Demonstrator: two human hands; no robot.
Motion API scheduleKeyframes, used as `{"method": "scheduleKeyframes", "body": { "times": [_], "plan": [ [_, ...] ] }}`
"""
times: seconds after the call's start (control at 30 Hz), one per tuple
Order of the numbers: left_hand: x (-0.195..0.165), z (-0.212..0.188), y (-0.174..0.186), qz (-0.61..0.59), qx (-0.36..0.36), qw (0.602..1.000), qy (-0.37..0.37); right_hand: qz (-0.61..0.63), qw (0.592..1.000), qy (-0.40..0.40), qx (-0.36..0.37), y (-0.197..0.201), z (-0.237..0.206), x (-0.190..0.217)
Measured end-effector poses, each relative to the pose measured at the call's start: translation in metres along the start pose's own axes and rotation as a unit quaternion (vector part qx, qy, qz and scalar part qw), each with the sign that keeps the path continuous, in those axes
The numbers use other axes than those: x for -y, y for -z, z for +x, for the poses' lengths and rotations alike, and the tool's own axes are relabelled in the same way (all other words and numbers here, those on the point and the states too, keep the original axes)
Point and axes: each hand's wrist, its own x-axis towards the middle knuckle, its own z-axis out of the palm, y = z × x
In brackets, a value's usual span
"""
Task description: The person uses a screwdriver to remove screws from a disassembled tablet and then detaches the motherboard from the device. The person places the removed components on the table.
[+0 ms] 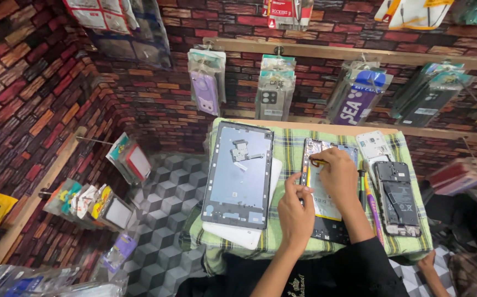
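Note:
An opened phone (326, 192) with its back off lies on a green checked cloth (290, 148). My left hand (296, 212) rests on the phone's left edge, fingers pinching its side. My right hand (337, 176) sits over the phone's upper part and holds a thin tool with a yellow tip near the top left corner. The middle of the phone is hidden under my hands.
An open tablet frame (238, 176) lies left on a white panel. A second opened phone (397, 198), a white back cover (375, 144) and screwdrivers (371, 203) lie right. Packaged cases (274, 88) hang on the brick-pattern wall. Another person's arm (469, 269) is at bottom right.

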Motion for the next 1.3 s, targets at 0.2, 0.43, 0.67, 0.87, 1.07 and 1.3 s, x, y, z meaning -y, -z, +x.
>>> {"method": "scheduleKeyframes", "body": {
  "times": [0.2, 0.43, 0.67, 0.87, 1.07, 1.3],
  "plan": [
    [0.003, 0.004, -0.003, -0.003, -0.004, 1.0, -0.006, 0.022, 1.0, -0.017, -0.002, -0.003, 0.007, -0.003],
    [0.005, 0.008, -0.005, 0.005, -0.006, 1.0, -0.006, 0.072, 0.997, -0.024, -0.012, -0.004, 0.01, -0.004],
    [0.013, 0.011, -0.003, 0.004, 0.001, 1.0, -0.003, 0.105, 0.994, -0.018, -0.011, -0.012, 0.013, -0.007],
    [0.017, 0.013, -0.001, 0.003, 0.005, 1.0, -0.001, 0.093, 0.995, -0.035, 0.032, -0.018, 0.017, -0.014],
    [0.019, 0.014, 0.001, -0.001, -0.005, 1.0, -0.002, 0.07, 0.997, -0.018, 0.03, -0.024, 0.014, -0.007],
    [0.028, 0.021, 0.007, -0.006, -0.005, 1.0, -0.006, 0.044, 0.998, -0.03, 0.017, -0.034, 0.017, 0.005]
  ]
}}
